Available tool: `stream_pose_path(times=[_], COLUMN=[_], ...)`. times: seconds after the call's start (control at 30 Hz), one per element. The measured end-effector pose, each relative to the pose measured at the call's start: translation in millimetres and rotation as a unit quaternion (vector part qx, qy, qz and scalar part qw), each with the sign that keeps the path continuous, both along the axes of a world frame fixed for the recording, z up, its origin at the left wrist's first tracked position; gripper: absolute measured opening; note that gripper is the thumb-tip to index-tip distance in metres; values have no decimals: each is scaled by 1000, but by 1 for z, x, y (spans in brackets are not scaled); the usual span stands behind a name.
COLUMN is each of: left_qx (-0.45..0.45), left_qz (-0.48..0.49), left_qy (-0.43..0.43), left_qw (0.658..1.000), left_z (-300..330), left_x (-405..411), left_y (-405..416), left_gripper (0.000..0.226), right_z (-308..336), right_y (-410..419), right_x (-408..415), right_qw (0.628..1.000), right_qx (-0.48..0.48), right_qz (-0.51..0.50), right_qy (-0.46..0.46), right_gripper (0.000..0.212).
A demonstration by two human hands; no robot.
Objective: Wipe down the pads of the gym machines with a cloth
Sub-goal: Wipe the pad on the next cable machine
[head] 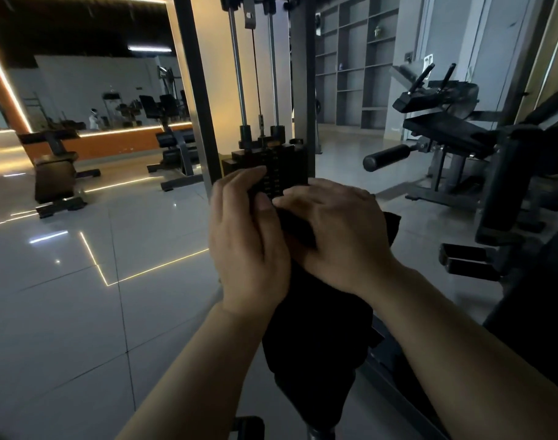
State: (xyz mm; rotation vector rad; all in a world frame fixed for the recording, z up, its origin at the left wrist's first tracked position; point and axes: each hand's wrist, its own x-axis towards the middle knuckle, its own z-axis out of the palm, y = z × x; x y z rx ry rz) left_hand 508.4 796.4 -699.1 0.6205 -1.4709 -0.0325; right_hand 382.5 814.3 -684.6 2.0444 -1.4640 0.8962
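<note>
A black cloth (315, 328) hangs down in front of me, held at its top between both hands. My left hand (249, 242) grips the cloth's upper edge, thumb laid along it and fingers curled behind. My right hand (338, 230) lies over the cloth's top from the right, fingers bent round it. The hands touch at chest height in front of a weight-stack machine (265, 154). A black padded bench (446, 131) with a roller pad (387, 157) stands to the right, apart from the hands.
Glossy grey floor tiles (80, 296) spread to the left. A dark bench (53, 173) and another machine (172, 144) stand at the back left before a mirror wall. Grey shelving (353, 58) fills the back. A dark machine frame (509, 201) crowds the right side.
</note>
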Motion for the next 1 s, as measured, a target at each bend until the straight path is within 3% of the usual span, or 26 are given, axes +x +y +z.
stream_pose_path(times=[0.2,0.37,0.53,0.73,0.8,0.93,1.0], left_qx=[-32,-10,-24,-73,-87,-105,-110], left_qz=[-10,-29,62,107,118,129,133], left_qy=[-34,-49,-145,-197,-204,-200,-202], left_qw=[999,998,987,972,968,965,964], left_z=[-5,-10,-19,-24,-26,-28,-28], left_x=[-15,-18,-24,-26,-26,-26,-26], left_y=[0,-6,-11,-19,-20,-22,-21], left_gripper=[37,40,44,45,44,43,42], right_z=[2,-10,-43,-106,-130,-185,-219], right_y=[-3,-6,-8,0,4,9,14], right_x=[-1,-19,-21,-16,-13,-10,-6], right_qw=[996,974,920,894,892,842,863], right_qx=[-84,-107,-173,-196,-186,-108,-105], right_qz=[3,29,25,40,32,117,88], right_qy=[-13,-199,-350,-401,-411,-515,-486], right_gripper=[41,42,41,50,53,60,52])
